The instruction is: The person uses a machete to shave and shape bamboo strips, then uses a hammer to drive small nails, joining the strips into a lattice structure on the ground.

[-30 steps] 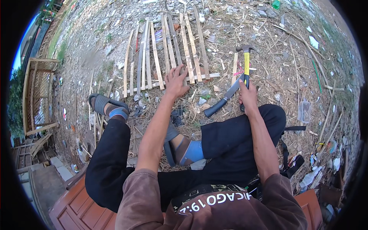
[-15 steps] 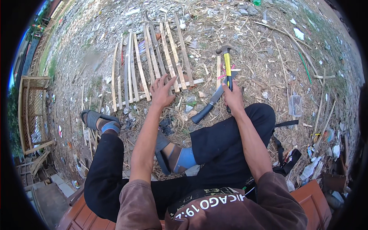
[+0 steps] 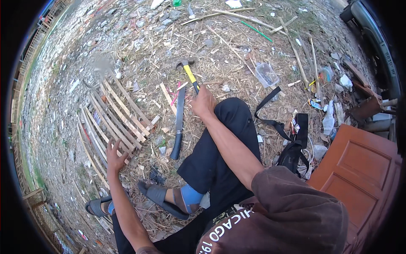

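Head view: slats (image 3: 120,101) lie side by side on the ground, near ends under the left hand (image 3: 116,157); a stray hammer (image 3: 190,74) blow could catch its fingers, uneven pressure could skew a slat. Machete (image 3: 179,116) close to the right hand (image 3: 203,103), nick risk if it reaches low. Left grip released, fingers spread, contact unclear; right grip clenched round the hammer's handle, forearm across the thigh.
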A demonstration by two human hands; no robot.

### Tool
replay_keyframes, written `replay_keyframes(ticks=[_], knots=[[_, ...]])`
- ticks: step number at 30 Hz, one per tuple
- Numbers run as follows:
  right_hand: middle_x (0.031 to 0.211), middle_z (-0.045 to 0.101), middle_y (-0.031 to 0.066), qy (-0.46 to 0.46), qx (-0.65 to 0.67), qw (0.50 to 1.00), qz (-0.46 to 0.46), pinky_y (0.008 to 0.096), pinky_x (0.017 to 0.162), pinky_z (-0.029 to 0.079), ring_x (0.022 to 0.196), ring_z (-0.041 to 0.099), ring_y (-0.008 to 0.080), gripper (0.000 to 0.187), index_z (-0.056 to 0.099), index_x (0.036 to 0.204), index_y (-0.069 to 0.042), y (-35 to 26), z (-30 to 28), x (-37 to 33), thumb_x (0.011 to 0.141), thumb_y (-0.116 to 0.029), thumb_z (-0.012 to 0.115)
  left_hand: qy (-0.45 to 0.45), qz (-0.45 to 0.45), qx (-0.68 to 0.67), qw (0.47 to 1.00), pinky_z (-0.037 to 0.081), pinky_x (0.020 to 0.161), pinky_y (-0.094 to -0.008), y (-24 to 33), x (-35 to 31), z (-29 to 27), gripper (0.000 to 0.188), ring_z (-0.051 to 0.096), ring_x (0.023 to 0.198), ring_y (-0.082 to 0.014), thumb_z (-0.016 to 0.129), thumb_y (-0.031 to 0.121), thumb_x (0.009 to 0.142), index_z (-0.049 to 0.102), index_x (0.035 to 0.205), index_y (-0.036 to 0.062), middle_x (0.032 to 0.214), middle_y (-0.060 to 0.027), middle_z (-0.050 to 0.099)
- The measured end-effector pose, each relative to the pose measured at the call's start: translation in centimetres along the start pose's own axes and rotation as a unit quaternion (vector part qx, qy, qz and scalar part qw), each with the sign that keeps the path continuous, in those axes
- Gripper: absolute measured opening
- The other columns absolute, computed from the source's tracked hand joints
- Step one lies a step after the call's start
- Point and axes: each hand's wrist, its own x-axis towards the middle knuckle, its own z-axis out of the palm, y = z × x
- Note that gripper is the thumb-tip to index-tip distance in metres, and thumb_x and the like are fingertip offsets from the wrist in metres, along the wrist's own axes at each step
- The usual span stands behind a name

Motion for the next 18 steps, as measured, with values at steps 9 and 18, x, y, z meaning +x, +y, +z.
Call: replay_keyframes(ticks=[9, 18], knots=[[0.117, 0.052, 0.0177, 0.201, 0.049, 0.96, -0.19, 0.0518, 0.097, 0.038, 0.11, 0.053, 0.0361, 0.045, 0.056, 0.12, -0.004, -1.4, -5.7, -0.6, 0.077, -0.012, 0.068, -0.025, -0.171, -0.126, 0.977, 0.05, 0.082, -0.0373, -12.9, -4.6, -12.4, 0.059, 0.059, 0.098, -0.0224, 0.068, 0.015, 0.087, 0.051, 0.142, 0.0103, 0.126, -0.0156, 0.059], [0.125, 0.057, 0.0178, 0.229, -0.316, 0.918, 0.068, 0.05, 0.099, 0.043, 0.119, 0.053, 0.0353, 0.049, 0.057, 0.126, -0.007, 20.7, -28.2, 11.8, 0.081, -0.025, 0.067, -0.007, -0.065, 0.023, 0.998, 0.05, 0.086, -0.0388, -30.6, -15.6, -18.4, 0.055, 0.061, 0.099, -0.0265, 0.068, 0.022, 0.087, 0.053, 0.139, 0.0103, 0.115, -0.0158, 0.063]])
